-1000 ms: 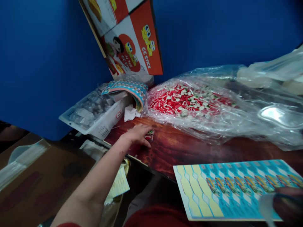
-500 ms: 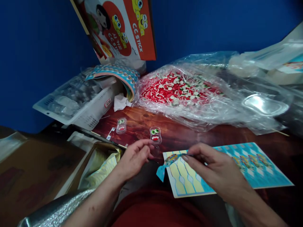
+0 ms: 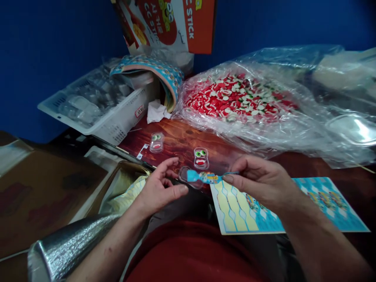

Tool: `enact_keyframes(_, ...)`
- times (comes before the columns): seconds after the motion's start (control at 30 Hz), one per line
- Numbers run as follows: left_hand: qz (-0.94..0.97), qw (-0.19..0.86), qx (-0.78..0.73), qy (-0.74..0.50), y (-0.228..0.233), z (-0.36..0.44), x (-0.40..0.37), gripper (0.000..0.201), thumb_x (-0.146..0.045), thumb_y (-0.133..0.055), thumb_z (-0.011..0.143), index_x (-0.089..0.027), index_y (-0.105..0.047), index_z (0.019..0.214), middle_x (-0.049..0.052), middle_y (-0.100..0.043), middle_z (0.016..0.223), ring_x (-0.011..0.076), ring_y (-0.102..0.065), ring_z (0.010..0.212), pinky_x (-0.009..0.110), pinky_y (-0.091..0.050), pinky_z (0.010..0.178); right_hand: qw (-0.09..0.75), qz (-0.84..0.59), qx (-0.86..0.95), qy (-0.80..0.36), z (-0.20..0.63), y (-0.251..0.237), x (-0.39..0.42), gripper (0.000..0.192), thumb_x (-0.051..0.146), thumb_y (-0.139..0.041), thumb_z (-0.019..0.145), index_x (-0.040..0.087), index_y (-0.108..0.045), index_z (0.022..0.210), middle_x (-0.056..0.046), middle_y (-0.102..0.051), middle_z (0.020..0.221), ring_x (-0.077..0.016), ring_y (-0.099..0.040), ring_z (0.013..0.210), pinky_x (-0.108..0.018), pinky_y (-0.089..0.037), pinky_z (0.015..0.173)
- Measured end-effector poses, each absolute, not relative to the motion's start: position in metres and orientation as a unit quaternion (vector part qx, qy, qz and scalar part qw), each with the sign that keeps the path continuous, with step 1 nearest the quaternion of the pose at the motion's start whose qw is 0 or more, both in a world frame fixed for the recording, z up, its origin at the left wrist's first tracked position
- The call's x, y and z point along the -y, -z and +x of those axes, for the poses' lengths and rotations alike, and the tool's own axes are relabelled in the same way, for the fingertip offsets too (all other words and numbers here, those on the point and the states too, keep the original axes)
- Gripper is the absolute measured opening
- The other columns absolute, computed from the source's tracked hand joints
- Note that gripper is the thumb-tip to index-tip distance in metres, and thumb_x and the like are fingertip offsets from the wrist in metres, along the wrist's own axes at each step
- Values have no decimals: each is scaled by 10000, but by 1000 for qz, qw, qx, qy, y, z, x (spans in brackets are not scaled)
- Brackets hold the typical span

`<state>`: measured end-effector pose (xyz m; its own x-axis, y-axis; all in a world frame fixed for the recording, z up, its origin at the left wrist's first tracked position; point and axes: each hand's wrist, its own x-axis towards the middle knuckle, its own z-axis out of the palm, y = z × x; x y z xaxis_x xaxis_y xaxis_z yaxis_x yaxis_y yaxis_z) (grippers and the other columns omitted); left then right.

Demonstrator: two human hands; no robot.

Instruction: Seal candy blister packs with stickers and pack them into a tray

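Head view, largest first: dark wooden surface (image 3: 188, 143), crowded. At 1 o'clock, big clear bag of red-and-white gummy pieces (image 3: 235, 100); at 10 o'clock, white basket of empty clear shells (image 3: 96, 107); at 12 o'clock, orange "CC STICK" carton (image 3: 176, 23) leaning on the blue wall. At 4 o'clock, sticker sheet (image 3: 264, 207), flat on the surface, its left columns already stripped to bare yellow backing, printed blue stickers remaining toward the right.

Near centre, two filled clear packs, not yet stickered as far as visible: first filled pack (image 3: 156, 141) at 11 o'clock, second filled pack (image 3: 201, 158) just above the hands.

Left hand (image 3: 158, 188) half curled, fingertips cradling a small clear shell (image 3: 188, 178), contents unclear. Right hand (image 3: 261, 182) pinched shut on one end of a peeled blue sticker (image 3: 204, 177), its free end touching the shell.

Judged partway: part of the sheet used, sticker not yet pressed down, plenty of gummies and shells left.
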<state>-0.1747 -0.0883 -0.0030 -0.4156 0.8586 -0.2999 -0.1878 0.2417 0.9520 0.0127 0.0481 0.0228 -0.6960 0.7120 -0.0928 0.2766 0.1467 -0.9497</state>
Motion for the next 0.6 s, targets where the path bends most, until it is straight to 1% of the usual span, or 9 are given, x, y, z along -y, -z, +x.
enact_keyframes(0.03,269,485,-623,-551,0,-174,91,675,-231,-800,459,-222,-554,1088,57,-571,1129,134,-540,826,230,-444,651,176,-320,735,-571,9,-25,-47,191,329,-640,682,187,-517,651,44,-470,548,-78,-414,473,-188,-327,411)
enact_keyframes(0.07,263,502,-616,-547,-1,-172,94,636,-225,-801,455,-212,-576,1051,52,-600,1065,133,-548,802,235,-447,653,159,-306,740,-578,4,-24,-46,176,315,-629,692,187,-513,655,45,-472,554,-77,-417,482,-187,-331,421)
enact_keyframes(0.13,226,522,-617,-544,3,-166,99,395,-269,-776,507,-160,-628,857,27,-639,802,102,-540,651,226,-438,594,126,-290,758,-571,-8,-16,-44,143,282,-594,715,188,-505,656,50,-474,553,-78,-420,495,-187,-330,439)
enact_keyframes(0.17,204,521,-626,-543,8,-163,100,297,-301,-756,538,-138,-623,748,10,-618,679,81,-511,568,213,-421,548,111,-286,773,-555,-14,-11,-44,130,264,-576,722,187,-500,650,52,-473,548,-78,-420,498,-188,-325,446)
enact_keyframes(0.23,169,505,-654,-537,19,-156,101,280,-348,-732,562,-121,-590,641,-19,-554,532,56,-449,466,191,-374,470,85,-287,820,-488,-28,0,-46,110,226,-557,720,184,-497,638,51,-473,542,-79,-418,505,-194,-312,463)
enact_keyframes(0.33,142,456,-685,-550,37,-150,96,353,-349,-730,544,-133,-570,773,-59,-518,481,52,-419,415,176,-333,427,28,-296,895,-332,-47,8,-53,78,197,-566,702,180,-521,640,37,-489,562,-89,-424,533,-212,-284,497)
enact_keyframes(0.4,152,416,-699,-562,45,-148,90,357,-328,-709,566,-155,-532,823,-88,-486,457,46,-387,393,165,-305,419,-26,-302,921,-243,-57,5,-57,51,199,-562,712,184,-548,664,20,-515,590,-102,-441,562,-222,-260,504)
enact_keyframes(0.5,199,375,-719,-550,52,-146,83,254,-300,-657,619,-173,-511,784,-98,-455,467,42,-360,406,159,-280,425,-81,-302,935,-168,-66,-1,-58,45,209,-537,744,192,-577,731,-10,-578,687,-124,-498,628,-231,-244,507)
enact_keyframes(0.6,252,342,-742,-519,57,-144,80,146,-282,-614,660,-175,-529,712,-79,-464,506,54,-387,451,166,-291,443,-89,-289,946,-120,-69,-4,-57,84,223,-510,767,198,-586,794,-33,-618,795,-149,-550,685,-239,-254,508)
